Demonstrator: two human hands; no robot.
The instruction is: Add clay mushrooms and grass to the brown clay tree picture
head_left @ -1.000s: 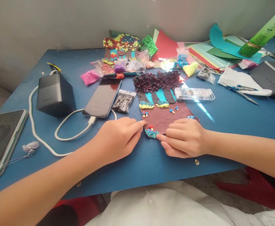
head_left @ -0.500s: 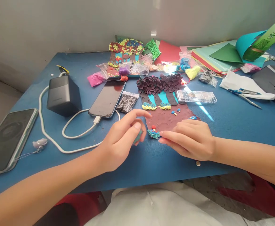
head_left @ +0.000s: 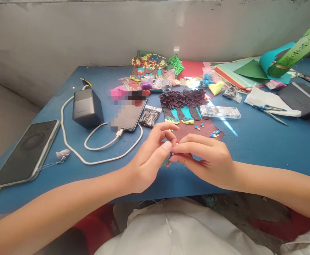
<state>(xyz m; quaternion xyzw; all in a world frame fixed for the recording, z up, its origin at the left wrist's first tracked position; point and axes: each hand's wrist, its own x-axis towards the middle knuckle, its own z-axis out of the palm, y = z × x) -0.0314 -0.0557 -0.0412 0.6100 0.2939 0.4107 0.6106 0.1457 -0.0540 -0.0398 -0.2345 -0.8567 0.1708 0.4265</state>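
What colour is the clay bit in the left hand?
Teal clay bit in left hand; head view.

Just beyond the fingers [head_left: 157, 136] the clay picture [head_left: 194, 129] blocks the way, with a clear box [head_left: 220, 112] behind it. Left of them a white cable [head_left: 101, 156] loops toward a phone [head_left: 129, 115]. To their right the blue table [head_left: 263, 141] lies open. The strip below them looks bare, though it is partly hidden.

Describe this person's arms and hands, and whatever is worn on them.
The left hand and right hand are bare: no gloves, rings or watch show. The left forearm and right forearm are uncovered to the picture's edge: no sleeves, bracelets or markings. Nails look short.
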